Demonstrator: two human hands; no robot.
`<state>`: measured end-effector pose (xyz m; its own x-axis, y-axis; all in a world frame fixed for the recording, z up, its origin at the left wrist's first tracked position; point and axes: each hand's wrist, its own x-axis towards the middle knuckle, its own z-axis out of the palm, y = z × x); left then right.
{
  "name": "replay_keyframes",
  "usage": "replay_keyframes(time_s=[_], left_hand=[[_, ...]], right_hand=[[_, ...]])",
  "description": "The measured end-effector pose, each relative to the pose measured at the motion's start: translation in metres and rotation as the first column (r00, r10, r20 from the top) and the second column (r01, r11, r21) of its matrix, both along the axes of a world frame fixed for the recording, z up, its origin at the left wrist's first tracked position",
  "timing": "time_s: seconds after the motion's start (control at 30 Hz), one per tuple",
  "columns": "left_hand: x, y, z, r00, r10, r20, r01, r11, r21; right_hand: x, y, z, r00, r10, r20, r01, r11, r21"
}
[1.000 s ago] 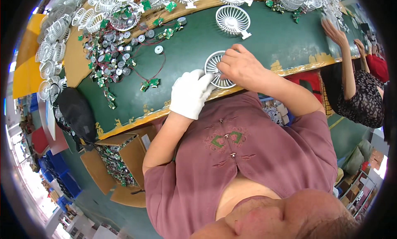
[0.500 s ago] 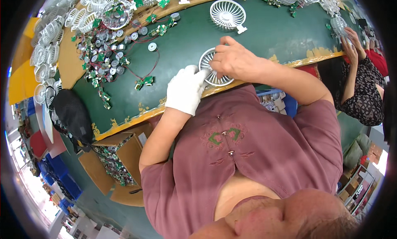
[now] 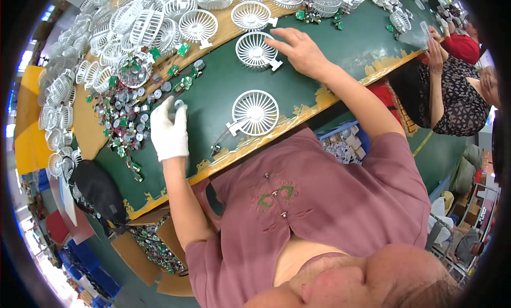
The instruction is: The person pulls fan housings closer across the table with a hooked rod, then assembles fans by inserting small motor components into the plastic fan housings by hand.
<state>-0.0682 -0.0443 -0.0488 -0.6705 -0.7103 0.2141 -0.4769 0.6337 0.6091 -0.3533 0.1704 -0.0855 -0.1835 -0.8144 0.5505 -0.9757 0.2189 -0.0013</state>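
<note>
My left hand (image 3: 169, 133), in a white glove, reaches to a small round motor (image 3: 179, 103) on the green table. Its thumb and forefinger are apart on either side of the motor, without a visible grip. My bare right hand (image 3: 304, 52) stretches its fingers at the right rim of a white fan guard (image 3: 256, 50); whether they touch it I cannot tell. Nearer the table's front edge, between my hands, lies another white fan guard (image 3: 255, 112), with a dark wire running from its tab to a small board (image 3: 215, 149).
Motors with red wires and green circuit boards are heaped at the left (image 3: 136, 121). White fan guards (image 3: 146, 28) crowd the cardboard (image 3: 226, 19) behind. A black bag (image 3: 98, 188) hangs at the left edge; a blue bin (image 3: 340, 143) stands below the table. Another person works at the right.
Both hands have let go of the fan guard, which now lies on the table. My left hand has moved left to the motor, my right hand out to another guard. The view has shifted.
</note>
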Motion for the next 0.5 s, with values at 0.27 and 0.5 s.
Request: replay_keyframes(time_s=[0.27, 0.5], left_hand=[[-0.009, -0.013, -0.022, 0.952, 0.063, 0.301, -0.036, 0.995, -0.093], [-0.005, -0.015, -0.026, 0.958, 0.096, 0.269, -0.083, 0.995, -0.056]], right_hand=[[0.017, 0.004, 0.027, 0.971, 0.143, 0.190, -0.150, 0.988, 0.023], [0.137, 0.004, 0.067, 0.866, 0.426, 0.263, -0.437, 0.899, -0.019]])
